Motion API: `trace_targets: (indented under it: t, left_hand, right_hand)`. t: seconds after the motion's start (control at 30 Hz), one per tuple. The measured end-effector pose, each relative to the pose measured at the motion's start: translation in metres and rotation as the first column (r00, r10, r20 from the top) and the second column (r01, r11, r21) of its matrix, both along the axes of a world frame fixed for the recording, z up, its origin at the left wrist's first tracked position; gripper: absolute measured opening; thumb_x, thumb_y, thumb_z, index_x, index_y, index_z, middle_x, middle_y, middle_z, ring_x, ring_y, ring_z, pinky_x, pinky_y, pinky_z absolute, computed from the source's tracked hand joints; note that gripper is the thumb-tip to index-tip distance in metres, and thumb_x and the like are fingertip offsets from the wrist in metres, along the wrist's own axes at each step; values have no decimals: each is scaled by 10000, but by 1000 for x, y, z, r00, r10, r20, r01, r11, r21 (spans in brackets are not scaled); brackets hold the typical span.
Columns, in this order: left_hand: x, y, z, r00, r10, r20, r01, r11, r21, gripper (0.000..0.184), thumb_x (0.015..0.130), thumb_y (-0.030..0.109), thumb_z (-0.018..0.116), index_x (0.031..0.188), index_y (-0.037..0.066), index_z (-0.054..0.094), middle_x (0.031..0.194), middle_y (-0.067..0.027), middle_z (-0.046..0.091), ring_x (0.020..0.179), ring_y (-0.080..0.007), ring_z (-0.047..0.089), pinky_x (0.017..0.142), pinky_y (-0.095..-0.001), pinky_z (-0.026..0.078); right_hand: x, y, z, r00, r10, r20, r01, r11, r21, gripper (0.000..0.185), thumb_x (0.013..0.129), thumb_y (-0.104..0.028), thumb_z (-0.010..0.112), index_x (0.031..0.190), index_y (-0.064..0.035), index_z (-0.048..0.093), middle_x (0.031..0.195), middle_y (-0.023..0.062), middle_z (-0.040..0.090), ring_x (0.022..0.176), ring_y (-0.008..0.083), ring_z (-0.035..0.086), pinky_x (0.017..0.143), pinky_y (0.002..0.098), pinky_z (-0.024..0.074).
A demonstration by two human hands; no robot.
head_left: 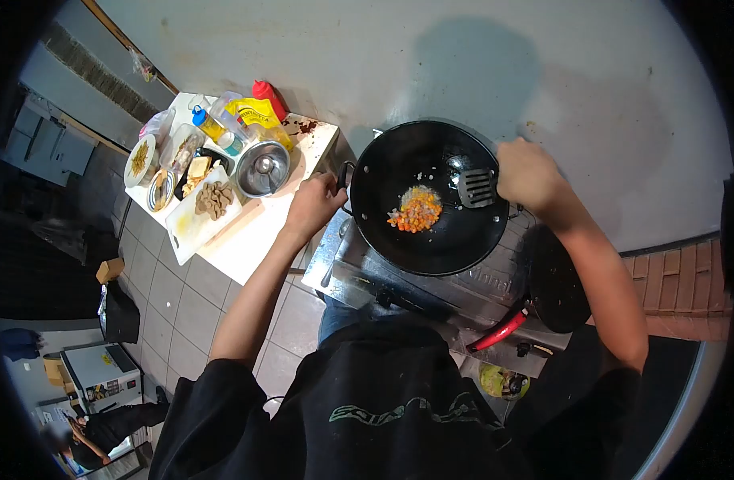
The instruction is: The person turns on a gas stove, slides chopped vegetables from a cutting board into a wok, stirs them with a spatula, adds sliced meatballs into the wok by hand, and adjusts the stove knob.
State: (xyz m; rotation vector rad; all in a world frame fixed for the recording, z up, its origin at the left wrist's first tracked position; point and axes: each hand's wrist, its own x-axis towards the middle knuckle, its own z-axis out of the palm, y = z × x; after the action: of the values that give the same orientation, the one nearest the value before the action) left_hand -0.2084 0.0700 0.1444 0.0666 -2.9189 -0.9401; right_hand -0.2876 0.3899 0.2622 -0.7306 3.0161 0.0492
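A black wok [431,252] sits on the metal stove [367,260]. My left hand [312,204] is closed around the wok's left loop handle [344,186]. Over the wok's right rim, my right hand [529,178] grips a slotted spatula [477,189], its handle hidden in the fist. The spatula's dark slotted head hangs inside the wok, toward the right wall. Diced orange and pale vegetables [416,210] lie in a small heap near the middle of the wok, apart from the spatula. A few pale bits are scattered above the heap, and the wok's surface looks shiny.
Right of the stove rests a black frying pan [556,280] with a red handle [501,329]. The white table [247,254] at left bears a steel bowl [263,169], a cutting board [183,228] with sliced brown food, bottles and a yellow bag [257,118]. Another person [111,432] stands far lower left.
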Motion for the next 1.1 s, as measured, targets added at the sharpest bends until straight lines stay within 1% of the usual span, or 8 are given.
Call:
trace_targets:
  t: [0.17, 0.27, 0.4, 0.5, 0.57, 0.73, 0.83, 1.1]
  left_hand:
    - [1, -1, -4, 1000, 2, -15, -2, 1000, 12, 257, 757, 218, 642, 741, -31, 584, 737, -214, 607, 722, -373, 612, 693, -429, 487]
    - [0, -4, -11, 1000, 13, -12, -13, 1000, 6, 295, 782, 249, 659, 770, -38, 590, 721, -194, 587, 718, -320, 595, 683, -394, 465]
    - [1, -5, -14, 1000, 19, -4, -19, 999, 39, 309, 789, 265, 667, 784, -34, 591, 717, -187, 592, 708, -317, 595, 681, -395, 464]
    - [2, -3, -6, 999, 29, 19, -30, 999, 43, 298, 793, 260, 664, 780, -29, 593, 719, -186, 593, 708, -315, 596, 679, -396, 465]
    - [2, -2, -6, 1000, 20, 15, -21, 999, 31, 295, 794, 258, 662, 778, -28, 592, 721, -187, 592, 708, -312, 597, 678, -396, 466]
    - [-1, -6, -9, 1000, -8, 5, 8, 1000, -3, 293, 792, 255, 661, 776, -30, 591, 729, -192, 591, 709, -306, 598, 678, -395, 468]
    - [-1, -7, -7, 1000, 1, 19, -1, 1000, 14, 293, 791, 251, 660, 773, -33, 589, 733, -196, 592, 716, -309, 602, 682, -393, 469]
    - [-2, -4, -2, 1000, 13, 22, -13, 999, 39, 258, 763, 219, 647, 744, -28, 576, 771, -207, 611, 745, -364, 615, 701, -428, 487]
  right_hand:
    - [-46, -14, -42, 941, -90, 325, 22, 978, 209, 245, 744, -136, 663, 902, 51, 660, 750, 196, 648, 675, 313, 655, 608, 368, 533]
    - [-32, -6, -50, 771, -89, 631, 196, 975, -102, 305, 835, -276, 640, 984, -11, 658, 608, 90, 593, 472, 180, 580, 431, 317, 459]
    - [-16, 22, -57, 517, -33, 856, 443, 865, -234, 294, 875, -333, 623, 990, -62, 624, 637, 70, 566, 525, 159, 591, 412, 311, 458]
    - [8, 33, -66, 327, 190, 926, 706, 601, -373, 376, 934, -372, 574, 1167, -78, 542, 736, 49, 535, 590, 144, 604, 426, 252, 433]
    - [29, 24, -79, 596, 220, 772, 631, 466, -620, 321, 925, -342, 597, 1067, -55, 580, 843, 82, 574, 601, 129, 617, 431, 243, 473]
    - [67, -9, -107, 809, 24, 587, 554, 301, -776, 246, 933, -224, 576, 819, -12, 626, 591, 13, 545, 502, 83, 573, 423, 226, 439]
    - [98, -18, -89, 988, 149, 25, -65, 562, -825, 119, 889, -111, 569, 895, -16, 640, 728, 102, 565, 622, 230, 618, 567, 326, 504]
    - [165, -17, -45, 950, 310, -33, -291, 843, -452, 232, 770, -116, 644, 993, -51, 647, 882, 96, 487, 808, 237, 609, 632, 349, 546]
